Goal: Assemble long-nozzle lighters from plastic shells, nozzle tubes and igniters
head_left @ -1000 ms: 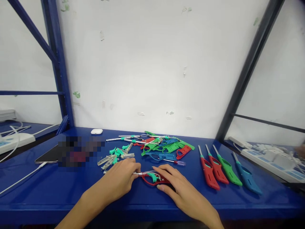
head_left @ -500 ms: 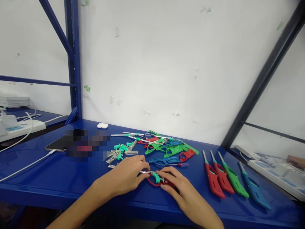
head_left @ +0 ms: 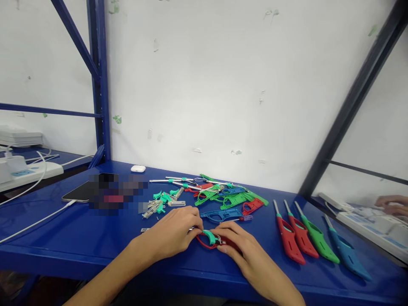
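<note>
A red lighter shell [head_left: 207, 243] with a teal trigger lies flat on the blue shelf [head_left: 79, 250] near its front edge. My left hand [head_left: 174, 233] has its fingers pinched together on the metal tube end of this part. My right hand [head_left: 237, 246] lies over the red handle, fingers pressing it down. Just behind my hands sits a pile of red, green and blue shell halves [head_left: 229, 197] and metal tubes [head_left: 172, 182].
Several finished lighters [head_left: 314, 238] lie in a row at right. Small teal and metal parts [head_left: 161, 202], a phone [head_left: 78, 193] on a white cable and an earbud case [head_left: 137, 168] lie at left. Another person's hand [head_left: 390, 204] works at far right near power strips.
The camera view has shifted left and slightly down. My hands stay on the red lighter part, with the fingers adjusted slightly. The other person's hand has come further into view.
</note>
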{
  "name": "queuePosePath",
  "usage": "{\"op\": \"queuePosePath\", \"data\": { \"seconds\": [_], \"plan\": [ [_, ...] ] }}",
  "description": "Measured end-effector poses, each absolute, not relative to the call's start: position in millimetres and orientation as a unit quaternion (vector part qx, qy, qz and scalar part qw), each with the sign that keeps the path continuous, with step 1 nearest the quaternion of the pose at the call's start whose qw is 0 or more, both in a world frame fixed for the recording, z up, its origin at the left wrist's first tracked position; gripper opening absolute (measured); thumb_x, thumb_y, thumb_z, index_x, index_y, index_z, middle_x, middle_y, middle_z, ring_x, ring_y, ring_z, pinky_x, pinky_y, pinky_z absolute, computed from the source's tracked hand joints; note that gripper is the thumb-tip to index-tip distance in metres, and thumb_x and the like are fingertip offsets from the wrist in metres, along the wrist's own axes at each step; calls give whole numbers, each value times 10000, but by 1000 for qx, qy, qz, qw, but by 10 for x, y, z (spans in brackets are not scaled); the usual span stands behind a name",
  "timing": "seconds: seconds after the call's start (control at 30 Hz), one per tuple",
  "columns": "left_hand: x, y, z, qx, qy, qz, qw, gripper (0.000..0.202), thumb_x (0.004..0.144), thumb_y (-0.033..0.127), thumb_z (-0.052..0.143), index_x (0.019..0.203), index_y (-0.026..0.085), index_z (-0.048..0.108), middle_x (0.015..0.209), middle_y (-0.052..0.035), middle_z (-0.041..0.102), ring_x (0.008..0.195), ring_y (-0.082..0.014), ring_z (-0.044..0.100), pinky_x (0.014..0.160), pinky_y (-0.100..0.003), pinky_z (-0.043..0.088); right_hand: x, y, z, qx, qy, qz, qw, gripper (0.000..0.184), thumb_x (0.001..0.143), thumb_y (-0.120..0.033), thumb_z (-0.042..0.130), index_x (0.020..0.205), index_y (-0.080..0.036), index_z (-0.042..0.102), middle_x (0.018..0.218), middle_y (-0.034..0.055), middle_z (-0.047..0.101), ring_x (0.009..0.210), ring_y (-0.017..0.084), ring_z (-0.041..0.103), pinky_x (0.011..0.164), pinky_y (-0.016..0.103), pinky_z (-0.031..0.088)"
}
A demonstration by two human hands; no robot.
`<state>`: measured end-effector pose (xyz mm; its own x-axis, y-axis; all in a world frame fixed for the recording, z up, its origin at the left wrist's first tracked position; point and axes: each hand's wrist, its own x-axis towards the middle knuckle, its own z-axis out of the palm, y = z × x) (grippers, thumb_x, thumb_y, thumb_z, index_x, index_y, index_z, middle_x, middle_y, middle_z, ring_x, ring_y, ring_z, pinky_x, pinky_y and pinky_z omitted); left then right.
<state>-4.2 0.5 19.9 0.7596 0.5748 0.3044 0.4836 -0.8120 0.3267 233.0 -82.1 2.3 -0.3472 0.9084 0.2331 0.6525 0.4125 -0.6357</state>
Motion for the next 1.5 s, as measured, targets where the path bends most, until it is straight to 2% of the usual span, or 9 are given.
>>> {"op": "queuePosePath", "data": {
  "seconds": [0.33,0.53,0.67,0.9,1.2,1.37,1.5],
  "plan": [
    [-7,9,189,921,304,201,135,214,1029,216,576,970,200,782,1003,-57,702,954,-226,664,839,-315,485,2341,-797,33,-498,-790,217,286,275,1085,-324,538,1318,-325,684,1335,19,628,1230,199,616,1089,300,459],
    [43,1,96,919,312,203,132,245,1057,223,532,1061,197,776,1057,-72,692,1018,-244,644,895,-342,471,2354,-794,7,-504,-790,212,277,328,1086,-342,537,1399,-350,634,1347,16,627,1241,197,611,1097,311,458],
    [55,10,84,916,315,209,131,213,1044,230,561,1009,206,770,1032,-59,693,988,-232,647,869,-321,471,2374,-791,-34,-513,-787,203,276,394,1082,-348,543,1475,-337,570,1399,29,602,1296,205,580,1131,316,437],
    [55,32,50,915,316,217,128,177,1022,195,605,985,226,775,1019,-34,701,977,-222,652,853,-318,456,2376,-783,-25,-506,-793,199,273,365,1085,-328,536,1444,-345,600,1369,20,613,1267,193,595,1108,292,448],
    [16,-16,100,925,298,209,111,249,1017,148,555,1035,221,792,1020,-47,682,959,-218,642,853,-331,464,2363,-791,-3,-503,-797,194,271,323,1088,-318,531,1382,-360,656,1347,12,628,1246,199,609,1101,305,453],
    [36,-13,84,929,292,207,92,280,1015,125,513,975,195,781,981,-56,659,923,-215,636,793,-328,459,2378,-796,-39,-514,-793,182,270,402,1082,-340,545,1482,-384,560,1397,9,615,1302,208,577,1136,328,432],
    [37,1,82,931,288,204,89,288,1015,113,503,991,193,778,966,-57,649,906,-212,633,777,-326,448,2370,-786,-30,-505,-802,180,262,349,1090,-325,527,1421,-369,630,1380,16,620,1257,200,605,1107,309,449]
  ]
}}
